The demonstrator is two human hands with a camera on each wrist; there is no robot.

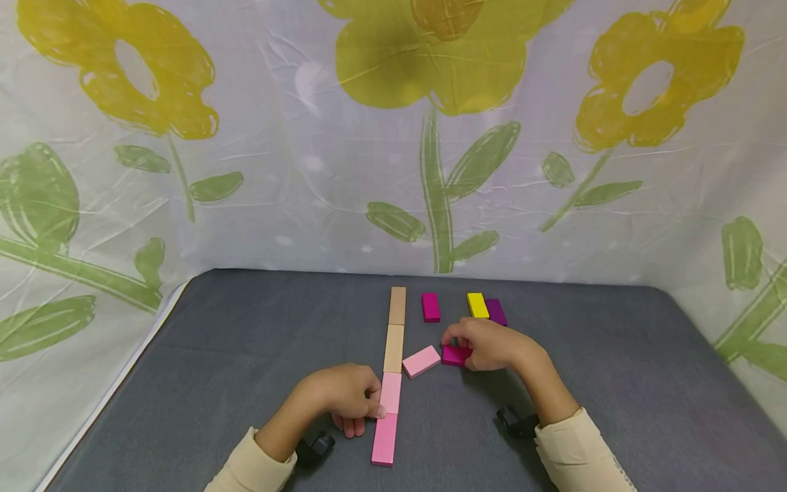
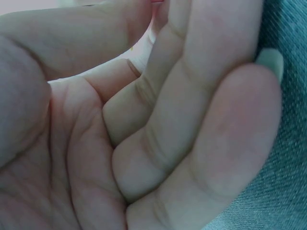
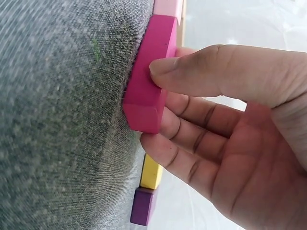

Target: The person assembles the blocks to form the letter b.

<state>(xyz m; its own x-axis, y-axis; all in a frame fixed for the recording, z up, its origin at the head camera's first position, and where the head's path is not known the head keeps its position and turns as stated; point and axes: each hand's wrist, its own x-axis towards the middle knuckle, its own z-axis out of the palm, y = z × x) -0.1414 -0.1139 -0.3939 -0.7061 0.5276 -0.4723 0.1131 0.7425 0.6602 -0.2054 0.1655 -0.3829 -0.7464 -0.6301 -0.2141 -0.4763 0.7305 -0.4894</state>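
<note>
On the grey cloth table (image 1: 233, 355) a line of flat blocks runs away from me: two tan blocks (image 1: 395, 326), a light pink block (image 1: 391, 391) and a pink block (image 1: 384, 439). My left hand (image 1: 344, 400) lies beside the line with loosely curled fingers (image 2: 192, 120), its fingertips touching the light pink block's left edge. My right hand (image 1: 486, 345) pinches a magenta block (image 1: 453, 355) between its thumb (image 3: 201, 72) and fingers, on edge against the cloth (image 3: 57, 115). The same magenta block (image 3: 148, 72) fills the right wrist view.
A loose light pink block (image 1: 421, 361) lies askew between the line and my right hand. Further back lie another magenta block (image 1: 431, 307), a yellow block (image 1: 477, 305) and a purple block (image 1: 495, 311). A flower-printed sheet (image 1: 393, 137) walls the back and sides.
</note>
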